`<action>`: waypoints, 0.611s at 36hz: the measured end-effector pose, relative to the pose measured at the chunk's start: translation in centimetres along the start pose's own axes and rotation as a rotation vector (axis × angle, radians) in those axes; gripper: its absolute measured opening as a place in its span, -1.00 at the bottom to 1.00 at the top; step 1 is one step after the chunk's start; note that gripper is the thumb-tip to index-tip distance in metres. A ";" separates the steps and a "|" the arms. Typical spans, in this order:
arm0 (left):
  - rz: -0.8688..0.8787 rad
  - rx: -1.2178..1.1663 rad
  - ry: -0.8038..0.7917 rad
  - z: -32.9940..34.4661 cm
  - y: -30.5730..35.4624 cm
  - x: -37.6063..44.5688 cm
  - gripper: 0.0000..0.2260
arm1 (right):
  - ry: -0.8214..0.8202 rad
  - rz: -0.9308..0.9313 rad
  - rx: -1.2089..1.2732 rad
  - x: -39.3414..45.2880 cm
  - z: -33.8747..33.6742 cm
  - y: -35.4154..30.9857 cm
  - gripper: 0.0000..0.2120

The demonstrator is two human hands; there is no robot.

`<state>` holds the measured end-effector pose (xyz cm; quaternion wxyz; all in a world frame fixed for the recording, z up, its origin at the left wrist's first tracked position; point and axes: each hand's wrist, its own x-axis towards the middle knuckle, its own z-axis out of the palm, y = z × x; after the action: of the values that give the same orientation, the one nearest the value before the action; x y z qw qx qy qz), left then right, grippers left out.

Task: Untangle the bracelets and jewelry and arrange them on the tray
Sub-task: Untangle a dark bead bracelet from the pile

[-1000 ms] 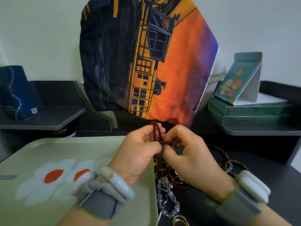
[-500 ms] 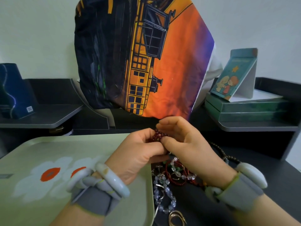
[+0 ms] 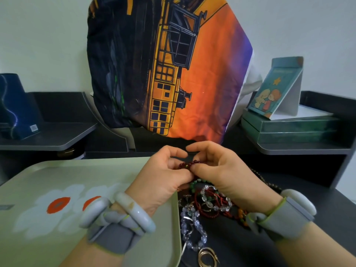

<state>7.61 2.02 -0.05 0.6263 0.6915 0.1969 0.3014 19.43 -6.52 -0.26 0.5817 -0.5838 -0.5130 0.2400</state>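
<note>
Both hands meet above the near right edge of the pale green tray with white-and-orange flower print (image 3: 57, 180). Left hand (image 3: 163, 180) and right hand (image 3: 217, 170) both pinch a strand of dark red round beads (image 3: 189, 163), which spans the small gap between their fingertips, held up off the desk. Left thumb and forefinger curl over the strand's left end; right fingers curl round its right end. Directly below the hands, on the black desk (image 3: 317, 209) just right of the tray rim, lies the tangled pile of jewelry (image 3: 210, 203): clear crystal bead bracelet (image 3: 192, 228), red thin-bead loops, green beads, orange beads. Gold hoop rings (image 3: 208, 257) lie nearer the bottom edge. A dark brown bead string (image 3: 269, 184) trails behind the right wrist. Grey wrist straps on both arms.
</note>
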 end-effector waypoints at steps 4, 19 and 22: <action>0.033 0.017 0.048 -0.3 -0.1 0.2 -0.72 | 0.009 0.015 -0.015 0.2 0.0 0.3 -0.73; 0.118 -0.001 0.122 -0.4 -0.5 0.6 -0.68 | 0.003 0.163 0.073 0.3 -0.1 0.3 -0.90; 0.009 0.024 0.058 -0.4 -0.6 0.4 -0.77 | -0.022 0.162 0.210 0.4 -0.1 0.3 -0.89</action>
<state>7.75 2.65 -0.52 0.6105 0.6909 0.2156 0.3217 19.80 -6.17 -0.40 0.6125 -0.5566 -0.4427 0.3450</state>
